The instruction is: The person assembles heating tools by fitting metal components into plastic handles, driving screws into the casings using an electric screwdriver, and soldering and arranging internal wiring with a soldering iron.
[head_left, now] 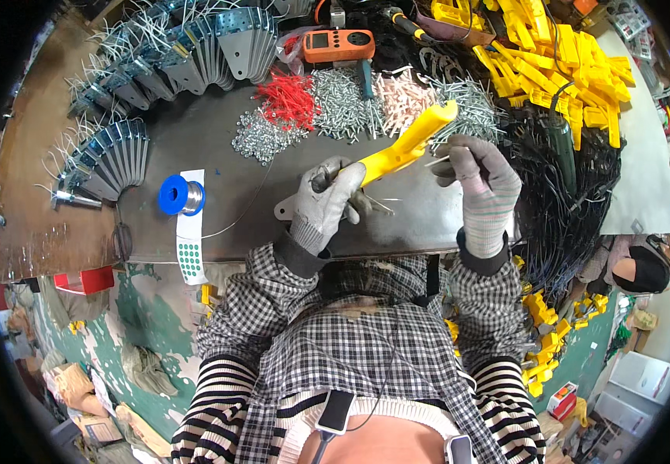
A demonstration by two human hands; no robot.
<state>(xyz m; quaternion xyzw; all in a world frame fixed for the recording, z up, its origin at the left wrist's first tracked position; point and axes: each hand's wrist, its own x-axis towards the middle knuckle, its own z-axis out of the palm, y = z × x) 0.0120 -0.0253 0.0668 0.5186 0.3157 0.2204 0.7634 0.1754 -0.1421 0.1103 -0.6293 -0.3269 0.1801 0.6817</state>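
Note:
My left hand (327,197), in a grey glove, is closed around a long yellow plastic housing (406,148), which slants up to the right. A grey metal plate (284,209) with a hole pokes out on the left of that hand; whether it is gripped too I cannot tell. Thin pale wire ends (381,205) show just right of the left fingers. My gloved right hand (477,172) pinches a short, thin, pale stick-like piece (437,162) beside the housing, apart from it. Its inner end is hidden by the fingertips.
Behind my hands lie piles of nuts (261,139), red pieces (287,100), screws (344,104) and pink parts (404,100). An orange multimeter (339,46) is behind them. Left are metal plates (118,158) and a solder spool (182,196); right, yellow housings (574,66) and black cables (555,189).

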